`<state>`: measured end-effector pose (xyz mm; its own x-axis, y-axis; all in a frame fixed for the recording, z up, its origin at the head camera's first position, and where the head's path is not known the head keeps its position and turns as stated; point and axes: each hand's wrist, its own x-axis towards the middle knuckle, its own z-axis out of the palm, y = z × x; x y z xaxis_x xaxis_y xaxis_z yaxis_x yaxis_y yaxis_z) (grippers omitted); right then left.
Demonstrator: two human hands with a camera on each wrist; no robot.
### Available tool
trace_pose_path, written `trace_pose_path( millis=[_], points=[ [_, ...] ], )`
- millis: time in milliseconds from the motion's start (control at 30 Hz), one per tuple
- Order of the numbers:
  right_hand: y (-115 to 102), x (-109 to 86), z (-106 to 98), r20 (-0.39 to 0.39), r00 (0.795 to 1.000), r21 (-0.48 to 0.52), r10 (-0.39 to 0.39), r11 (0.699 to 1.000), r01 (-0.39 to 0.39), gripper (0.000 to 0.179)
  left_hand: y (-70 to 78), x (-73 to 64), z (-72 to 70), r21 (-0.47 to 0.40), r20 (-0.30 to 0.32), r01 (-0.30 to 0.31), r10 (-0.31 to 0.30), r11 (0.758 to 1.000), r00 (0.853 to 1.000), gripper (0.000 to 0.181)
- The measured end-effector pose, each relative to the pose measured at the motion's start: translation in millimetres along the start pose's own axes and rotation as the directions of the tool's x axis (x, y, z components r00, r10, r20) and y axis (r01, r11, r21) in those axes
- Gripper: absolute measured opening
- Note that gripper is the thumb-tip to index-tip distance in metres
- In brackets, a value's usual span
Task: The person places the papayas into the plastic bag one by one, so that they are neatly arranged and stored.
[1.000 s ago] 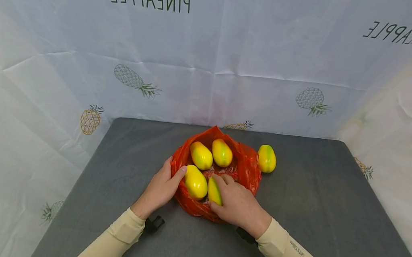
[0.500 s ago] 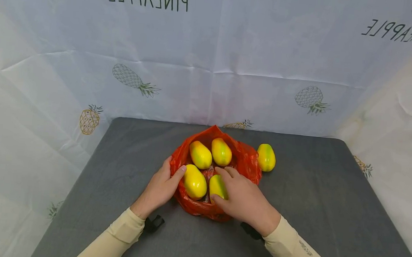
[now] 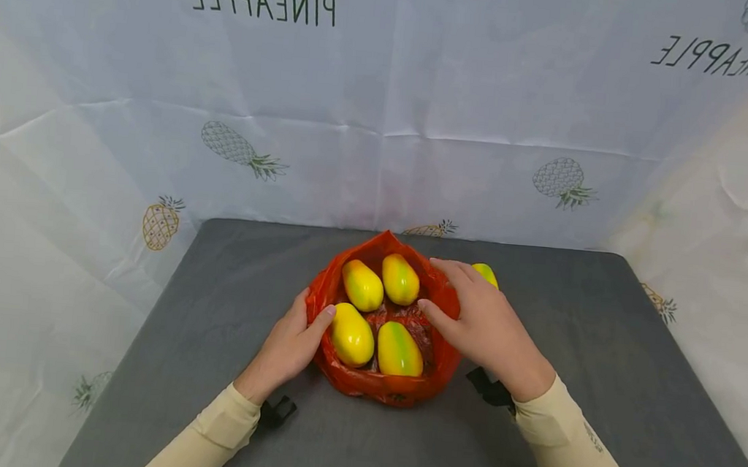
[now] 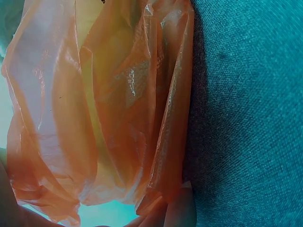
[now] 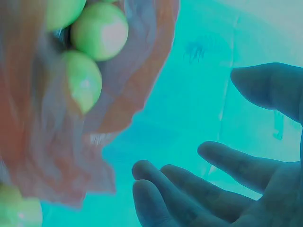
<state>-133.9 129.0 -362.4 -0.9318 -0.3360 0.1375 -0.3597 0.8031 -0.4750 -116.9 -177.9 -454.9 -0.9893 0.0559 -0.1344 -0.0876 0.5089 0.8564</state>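
A red plastic bag (image 3: pixel 375 387) stands wide-mouthed on the table, holding several glossy, oval yellow fruits streaked with green, papaya-like in shape. One such fruit (image 3: pixel 400 351) lies at the bag's front right, beside another fruit (image 3: pixel 352 338) at the front left. My left hand (image 3: pixel 289 344) grips the bag's left rim, thumb inside and fingers outside. Folds of the bag (image 4: pixel 128 104) fill the left wrist view. Over the bag's right side is my right hand (image 3: pixel 486 323), fingers spread and holding nothing. Beyond it, a loose fruit (image 3: pixel 485 274) sits outside the bag, mostly hidden by the hand.
The bag rests on a dark grey table (image 3: pixel 246 267). A white cloth (image 3: pixel 347 77) printed with pineapples hangs behind and on both sides. Black wrist straps (image 3: pixel 277 411) show beneath the forearms.
My right hand has let go of the front right fruit, leaving it in the bag, and has moved up and right toward the loose fruit. The left hand stays on the rim.
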Motion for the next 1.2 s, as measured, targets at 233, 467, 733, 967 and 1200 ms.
trace_pose_path(
  millis=[233,467,733,967,1200],
  points=[
    [25.9,7.6,-12.1,-0.028,0.995,0.029,0.099,0.995,-0.098,0.07,-0.9,-1.7,1.6,-0.006,-0.008,0.003,-0.003,1.0,1.0,0.084],
    [55.0,8.5,-15.3,-0.05,0.983,0.048,0.175,0.984,-0.173,0.072,-0.4,-1.9,4.1,0.003,-0.017,0.007,-0.007,1.0,1.0,0.086],
    [84.0,19.9,-0.3,-0.046,0.966,0.04,0.253,0.967,-0.251,0.075,0.4,-1.6,4.9,-0.008,-0.023,0.011,-0.011,1.0,1.0,0.085],
    [104.4,25.8,17.4,-0.073,0.96,0.041,0.271,0.962,-0.269,0.074,-0.4,-1.2,5.7,-0.002,-0.037,0.005,-0.005,1.0,0.999,0.083],
    [117.2,29.8,29.4,-0.098,0.957,0.042,0.274,0.962,-0.271,0.071,-0.4,0.2,4.5,0.011,-0.042,0.015,-0.014,1.0,0.999,0.085]
  ],
)
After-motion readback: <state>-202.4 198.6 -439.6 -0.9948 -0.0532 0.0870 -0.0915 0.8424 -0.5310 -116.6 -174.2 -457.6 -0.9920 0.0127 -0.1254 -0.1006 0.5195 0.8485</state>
